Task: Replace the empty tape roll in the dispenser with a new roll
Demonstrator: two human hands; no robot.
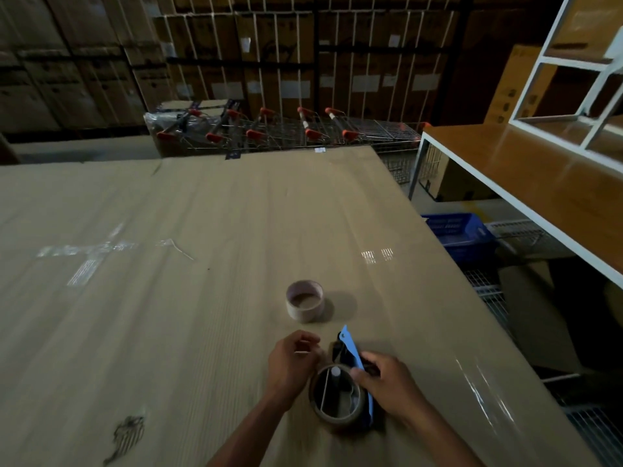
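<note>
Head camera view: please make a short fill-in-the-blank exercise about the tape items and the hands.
1. The pale empty cardboard tape core stands on the ____ surface.
2. The brown tape roll sits in the ____ plastic dispenser.
3. The right hand grips the ____.
4. The left hand pinches a tape ____.

Missing words: cardboard; blue; dispenser; end

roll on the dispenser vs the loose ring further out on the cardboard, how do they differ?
The roll on the dispenser is darker brown with a thicker wall; the loose ring is pale and thin-walled, apparently a bare core. The roll on the dispenser sits on the blue dispenser between the left hand and right hand; the loose ring stands alone, untouched, on the cardboard. Both are round, hollow, openings facing up.
</note>
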